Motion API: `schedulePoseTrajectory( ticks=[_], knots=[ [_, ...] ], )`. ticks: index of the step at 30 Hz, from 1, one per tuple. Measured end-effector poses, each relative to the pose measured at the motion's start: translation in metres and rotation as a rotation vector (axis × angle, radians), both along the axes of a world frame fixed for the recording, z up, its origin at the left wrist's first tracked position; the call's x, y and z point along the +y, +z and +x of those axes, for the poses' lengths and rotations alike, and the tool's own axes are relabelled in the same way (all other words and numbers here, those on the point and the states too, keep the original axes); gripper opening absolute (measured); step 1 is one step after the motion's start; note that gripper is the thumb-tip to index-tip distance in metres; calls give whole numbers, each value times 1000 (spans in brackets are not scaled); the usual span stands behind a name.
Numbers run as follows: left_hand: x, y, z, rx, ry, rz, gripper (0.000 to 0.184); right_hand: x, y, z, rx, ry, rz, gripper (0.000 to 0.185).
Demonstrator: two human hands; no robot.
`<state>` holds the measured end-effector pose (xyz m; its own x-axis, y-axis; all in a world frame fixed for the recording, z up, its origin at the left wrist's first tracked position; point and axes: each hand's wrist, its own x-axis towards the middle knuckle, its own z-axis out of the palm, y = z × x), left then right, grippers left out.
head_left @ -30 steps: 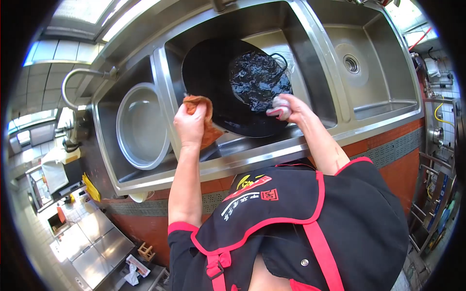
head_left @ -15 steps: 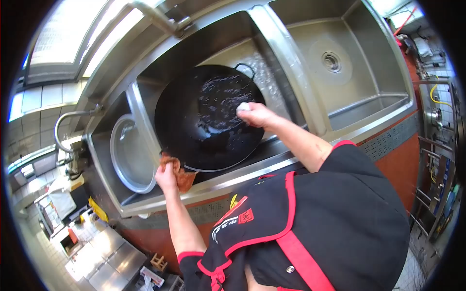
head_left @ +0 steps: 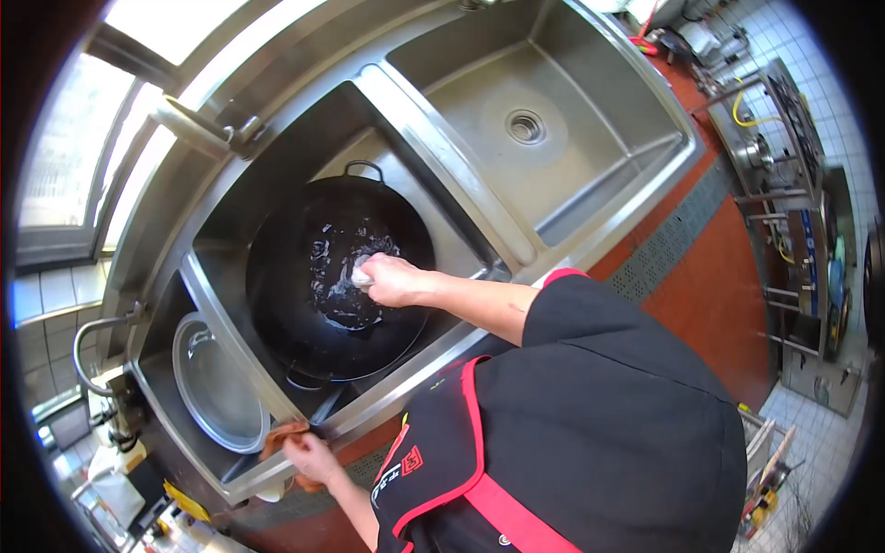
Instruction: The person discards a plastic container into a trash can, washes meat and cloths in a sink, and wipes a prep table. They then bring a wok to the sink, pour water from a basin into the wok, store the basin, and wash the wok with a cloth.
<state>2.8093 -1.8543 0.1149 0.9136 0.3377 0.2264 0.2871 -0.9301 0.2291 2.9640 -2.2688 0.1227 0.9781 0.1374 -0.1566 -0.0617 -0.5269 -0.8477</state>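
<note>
A large black wok [head_left: 281, 267] with two loop handles sits in the middle basin, a little soapy water pooled in its bottom. My right hand [head_left: 396, 281] is closed around a small whitish wad [head_left: 360, 273], down at the wet bottom of the wok; its exact kind is hard to make out. At the sink's front rim, left of the wok, my left hand [head_left: 312, 459] is closed on a reddish-brown cloth [head_left: 284, 437]. It is apart from the wok's near handle [head_left: 309, 380].
A round, pale translucent tub [head_left: 186, 378] stands in the left basin. The right basin has a round drain [head_left: 525, 127]. Faucets rise at the back, one a thick spout [head_left: 189, 124], another a curved pipe [head_left: 81, 346]. Metal racks [head_left: 784, 212] stand far right.
My left hand and the cloth have left the wok's near handle for the sink's front rim. My right hand has moved deeper into the wok with the wad. The camera view has shifted.
</note>
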Motion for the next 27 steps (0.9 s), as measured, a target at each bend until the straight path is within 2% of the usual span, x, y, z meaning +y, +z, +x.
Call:
schedulePoseTrajectory(
  ticks=[2, 5, 8, 9, 12, 13, 16, 17, 20, 21, 24, 26, 27],
  knots=[
    [-48, 15, -6, 117, 130, 354, 37, -3, 18, -2, 9, 8, -19, 19],
    [-45, 25, -2, 127, 85, 157, 44, -7, 33, -4, -14, 31, -100, 20],
    [8, -1, -9, -60, -152, -23, 43, -14, 51, -5, 64, 86, -55, 25],
    [9, 4, -7, -78, -124, -52, 44, -13, 42, -4, 9, 81, -48, 30],
    [0, 30, 15, -126, 35, -111, 43, -16, 60, -7, 67, 97, 24, 37],
    [2, 32, 23, -167, 33, -56, 45, -16, 60, -8, 59, 103, 27, 42],
    [-12, 26, 38, 195, 107, -248, 50, -13, 61, -8, 105, 96, 6, 42],
    [2, 11, 38, 212, 87, -47, 58, -12, 57, -7, 93, 142, -11, 41],
    [-81, 60, 37, 154, 281, 599, 64, -15, 44, -5, 24, 183, -24, 35],
    [-74, 60, 39, 24, 139, 557, 66, -18, 45, -4, 1, 199, -38, 33],
    [-122, 63, 65, 297, -186, -673, 67, -16, 56, -4, -64, 294, -63, 27],
    [-181, 70, 84, 704, 131, -1472, 75, -9, 67, -5, -109, 389, -75, 24],
    [-195, 64, 96, 911, 136, -1759, 79, -8, 79, -6, -104, 464, -59, 22]
  ],
)
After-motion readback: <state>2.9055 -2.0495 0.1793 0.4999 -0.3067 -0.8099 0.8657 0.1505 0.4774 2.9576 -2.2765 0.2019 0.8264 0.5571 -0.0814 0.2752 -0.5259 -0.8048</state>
